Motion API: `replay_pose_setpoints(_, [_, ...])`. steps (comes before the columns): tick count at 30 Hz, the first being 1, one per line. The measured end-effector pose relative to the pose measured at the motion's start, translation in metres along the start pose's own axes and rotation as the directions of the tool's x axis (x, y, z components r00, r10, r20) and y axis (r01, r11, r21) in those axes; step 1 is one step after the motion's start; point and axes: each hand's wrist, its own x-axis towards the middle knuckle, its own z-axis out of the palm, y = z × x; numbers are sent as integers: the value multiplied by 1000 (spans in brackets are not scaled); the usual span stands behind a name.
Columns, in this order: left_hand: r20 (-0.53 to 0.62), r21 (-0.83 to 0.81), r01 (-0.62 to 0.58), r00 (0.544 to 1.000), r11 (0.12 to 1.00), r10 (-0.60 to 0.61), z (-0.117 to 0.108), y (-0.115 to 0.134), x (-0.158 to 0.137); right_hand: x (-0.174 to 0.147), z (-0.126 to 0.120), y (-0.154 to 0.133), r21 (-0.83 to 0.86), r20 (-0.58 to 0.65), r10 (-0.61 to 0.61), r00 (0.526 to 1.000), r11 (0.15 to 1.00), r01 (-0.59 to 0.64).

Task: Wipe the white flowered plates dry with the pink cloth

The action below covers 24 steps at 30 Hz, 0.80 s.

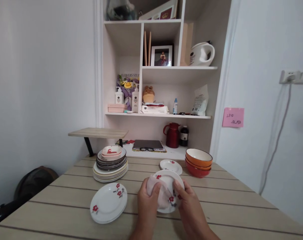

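Observation:
A white plate (170,181) with red flowers is held up over the table, tilted toward me. My right hand (188,200) grips its right edge, thumb on the face. In my left hand (148,196) is a pale pink cloth (162,196), pressed against the plate's left side with the thumb on top; the fingers behind are hidden. Left of my hands lies a short stack of matching flowered plates (109,201). Just beyond the held plate, a smaller flowered plate (170,166) rests on the table.
A tall stack of plates (110,173) topped by small dishes (111,151) stands at the back left, beside a raised wooden shelf (99,132). Stacked orange and red bowls (198,163) are at the back right. Behind are a red jug (172,135), a laptop (148,144) and glasses (147,149).

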Motion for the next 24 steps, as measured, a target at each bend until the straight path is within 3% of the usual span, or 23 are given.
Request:
replay_pose_setpoints(7, [-8,-11,62,998,998,-63,-2,-1,0,0,3,-1,59,29,32,999,998,-34])
replay_pose_setpoints(10, [-34,28,50,998,998,-49,-3,1,0,2,0,-7,-77,81,29,996,997,-22])
replay_pose_setpoints(12, [-62,75,-4,998,997,8,-6,3,-1,5,-5,-12,-253,143,-12,990,966,49])
replay_pose_setpoints(15, [-36,218,-216,973,952,229,-9,8,-3,10,-11,-20,-525,265,-182,947,797,300])
replay_pose_setpoints(18, [75,344,-462,882,818,466,-11,10,-4,11,-14,-28,-648,408,-334,850,550,527])
replay_pose_setpoints(21, [164,396,-590,799,703,579,-12,10,-4,9,-14,-35,-683,517,-355,779,377,626])
replay_pose_setpoints(24, [204,406,-633,765,659,610,-12,10,-4,7,-14,-40,-690,571,-319,757,312,652])
